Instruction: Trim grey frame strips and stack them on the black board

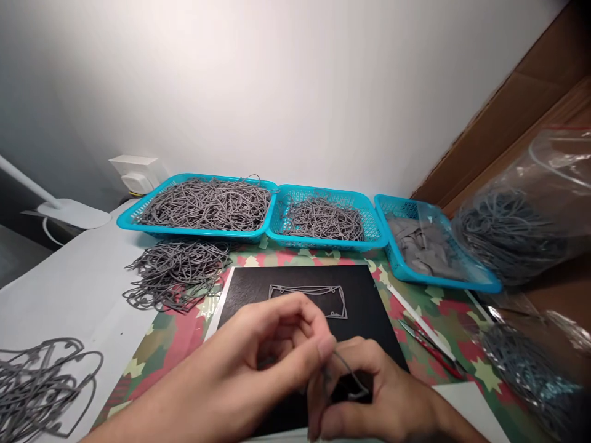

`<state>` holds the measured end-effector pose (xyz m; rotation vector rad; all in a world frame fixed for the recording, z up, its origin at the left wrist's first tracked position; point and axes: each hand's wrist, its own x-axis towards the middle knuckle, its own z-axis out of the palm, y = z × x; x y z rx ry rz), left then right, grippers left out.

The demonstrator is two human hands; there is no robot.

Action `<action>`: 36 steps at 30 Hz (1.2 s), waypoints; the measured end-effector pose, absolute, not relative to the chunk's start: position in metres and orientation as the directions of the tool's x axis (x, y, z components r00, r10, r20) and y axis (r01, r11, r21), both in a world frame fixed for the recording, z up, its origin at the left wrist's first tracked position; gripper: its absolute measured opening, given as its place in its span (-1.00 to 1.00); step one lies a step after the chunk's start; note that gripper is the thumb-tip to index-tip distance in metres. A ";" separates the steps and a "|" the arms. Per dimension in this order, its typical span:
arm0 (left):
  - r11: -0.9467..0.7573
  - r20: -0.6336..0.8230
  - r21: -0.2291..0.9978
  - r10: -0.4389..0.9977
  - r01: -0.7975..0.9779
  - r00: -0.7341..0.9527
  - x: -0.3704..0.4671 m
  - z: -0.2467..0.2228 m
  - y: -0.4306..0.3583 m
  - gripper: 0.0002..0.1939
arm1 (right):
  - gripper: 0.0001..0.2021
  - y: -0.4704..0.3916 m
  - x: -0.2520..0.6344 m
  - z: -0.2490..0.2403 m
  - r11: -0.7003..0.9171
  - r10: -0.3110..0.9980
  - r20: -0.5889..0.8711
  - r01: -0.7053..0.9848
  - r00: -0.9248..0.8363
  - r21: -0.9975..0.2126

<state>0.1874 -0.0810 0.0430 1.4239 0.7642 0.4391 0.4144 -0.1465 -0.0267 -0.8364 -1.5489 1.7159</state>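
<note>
My left hand (272, 357) is closed, thumb and forefinger pinched at the near edge of a black board (247, 295). Beside it, my right hand (376, 391) curls its fingers and thumb around a thin grey rubber gasket (353, 378). Part of this gasket shows as a bent loop between the hands; the rest is hidden behind fingers. The left fingertips meet its upper end. Beyond the hands, a grey rectangular gasket (342, 301) with small corner loops lies flat on the board, partly covered by my left hand.
Blue baskets (318, 244) along the wall hold grey gaskets and flat grey pieces. Loose gasket piles (180, 274) lie at left. On the right are tweezers (431, 347), a white strip (422, 323) and clear bags (512, 227) of gaskets. A lamp base (74, 212) stands far left.
</note>
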 end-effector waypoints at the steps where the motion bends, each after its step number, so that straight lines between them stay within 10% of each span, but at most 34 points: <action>1: 0.125 -0.205 0.978 0.714 0.166 0.670 0.187 0.038 -0.077 -0.47 | -0.57 -0.146 0.416 -0.027 -0.158 0.801 -0.103 -0.043 -0.590 -0.986; 7: 0.098 -0.261 0.942 0.816 0.322 0.515 0.147 -0.031 -0.090 -0.35 | -0.57 -0.142 0.452 -0.028 -0.494 0.647 -0.524 0.219 -0.554 -0.842; 15: 0.011 -0.272 0.827 0.883 0.562 0.383 0.091 -0.079 -0.133 -0.55 | -0.66 -0.142 0.455 -0.034 -0.397 0.772 -0.512 0.343 -0.377 -0.851; 25: -0.789 0.166 0.453 0.533 0.416 0.830 0.144 -0.047 -0.089 -0.78 | -0.90 -0.139 0.465 -0.019 0.071 0.856 -0.196 0.486 -0.477 -0.871; 32: -0.793 0.060 0.476 0.460 0.380 0.886 0.132 -0.043 -0.067 -0.75 | -0.88 -0.137 0.465 -0.019 0.019 0.939 -0.127 0.416 -0.321 -0.909; 36: -0.799 0.147 0.466 0.494 0.381 0.857 0.130 -0.049 -0.068 -0.73 | -0.92 -0.133 0.464 -0.025 0.271 0.946 0.165 0.404 -0.278 -0.873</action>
